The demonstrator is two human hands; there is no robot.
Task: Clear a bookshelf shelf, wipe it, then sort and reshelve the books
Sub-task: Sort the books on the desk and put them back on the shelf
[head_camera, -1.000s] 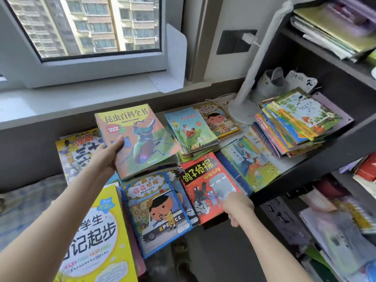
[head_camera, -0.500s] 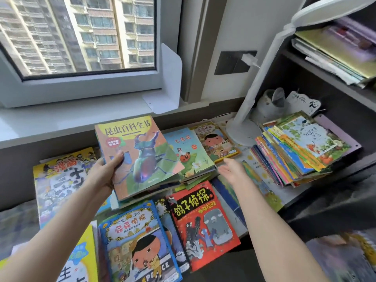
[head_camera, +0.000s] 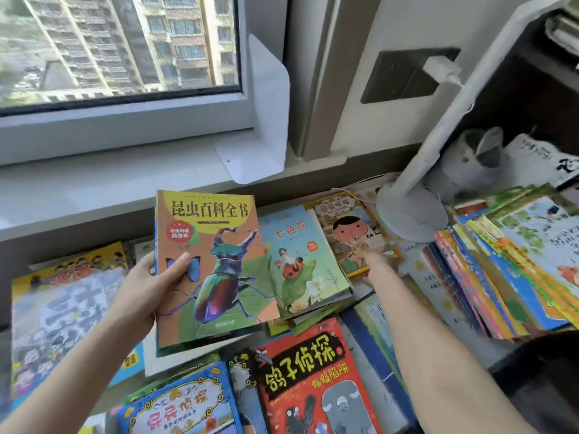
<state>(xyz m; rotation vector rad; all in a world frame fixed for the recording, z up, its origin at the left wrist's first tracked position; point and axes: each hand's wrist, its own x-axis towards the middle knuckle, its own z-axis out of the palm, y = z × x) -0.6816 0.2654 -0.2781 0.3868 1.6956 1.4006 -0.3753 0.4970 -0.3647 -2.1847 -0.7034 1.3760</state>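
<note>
seen from the head camera: the left hand (head_camera: 147,286) grips a beetle book (head_camera: 216,277) by its left edge, thumb on the cover, holding it tilted above other books spread flat below a window sill (head_camera: 94,183). the right hand (head_camera: 377,264) reaches forward to a cartoon-face book (head_camera: 347,233), fingertips at its lower edge; blur hides whether it grips. a ladybird book (head_camera: 300,261) lies between the two books. a red book (head_camera: 310,377) lies nearer. a fanned stack of books (head_camera: 501,270) sits far right, beside a white lamp base (head_camera: 410,214).
</note>
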